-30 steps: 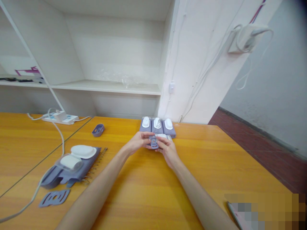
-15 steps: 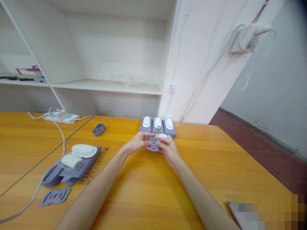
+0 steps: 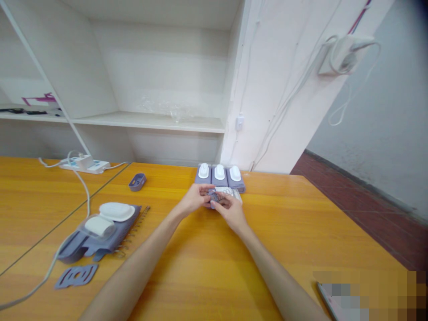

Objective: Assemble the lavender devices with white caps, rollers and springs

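Both my hands meet over the table around a small slotted purple-grey plate. My left hand pinches its left side, with the thumb and fingers closed on it. My right hand has its thumb and fingertips at the plate's right side; the fingers partly cover it. Just behind the fingers lies a white piece in clear wrapping, partly hidden. Beyond it stand several purple-grey cases with white oval pieces on top. Whether the right fingers also hold a thin wire coil cannot be made out.
To the left are a purple-grey case with white parts, a wire coil, a matching slotted plate and a small hollow purple part. A power strip trails a white cable. At lower right lies a flat device.
The plate has tilted and is more covered by my fingers. A thin coil that stood up above it has dropped from sight there. My right hand has shifted slightly left over the plate.
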{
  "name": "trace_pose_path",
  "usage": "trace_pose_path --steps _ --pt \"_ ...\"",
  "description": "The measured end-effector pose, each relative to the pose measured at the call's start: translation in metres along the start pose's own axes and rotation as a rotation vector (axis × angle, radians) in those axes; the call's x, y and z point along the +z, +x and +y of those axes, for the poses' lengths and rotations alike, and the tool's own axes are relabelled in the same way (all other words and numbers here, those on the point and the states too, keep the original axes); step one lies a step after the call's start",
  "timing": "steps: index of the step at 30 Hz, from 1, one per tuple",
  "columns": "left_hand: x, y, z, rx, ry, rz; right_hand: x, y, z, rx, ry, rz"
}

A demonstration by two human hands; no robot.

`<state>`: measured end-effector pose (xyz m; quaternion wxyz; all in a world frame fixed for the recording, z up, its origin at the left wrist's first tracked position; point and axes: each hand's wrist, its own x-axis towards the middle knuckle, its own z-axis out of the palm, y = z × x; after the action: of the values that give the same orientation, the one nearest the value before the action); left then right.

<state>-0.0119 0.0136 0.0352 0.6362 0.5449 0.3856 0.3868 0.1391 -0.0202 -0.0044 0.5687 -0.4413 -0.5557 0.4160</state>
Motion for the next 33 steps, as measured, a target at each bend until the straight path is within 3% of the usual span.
trace_pose_path --steps 7,13,28,31,33 --pt "-0.003 -0.003 0.002 0.041 -0.026 -0.143 0.004 0.001 0.006 -0.034 -0.044 0.098" --pt "-0.003 -0.004 0.005 0.025 -0.014 -0.133 0.002 0.0 0.003 -0.042 -0.111 0.128" --pt "0.011 -0.003 0.009 -0.004 0.041 0.13 0.004 -0.005 0.001 -0.143 -0.306 0.178" --pt "0.007 0.0 0.01 -0.011 0.057 0.248 0.002 -0.009 0.001 -0.273 -0.375 0.268" --pt "0.001 0.003 0.01 -0.03 0.108 0.323 0.0 -0.012 0.001 -0.457 -0.532 0.384"
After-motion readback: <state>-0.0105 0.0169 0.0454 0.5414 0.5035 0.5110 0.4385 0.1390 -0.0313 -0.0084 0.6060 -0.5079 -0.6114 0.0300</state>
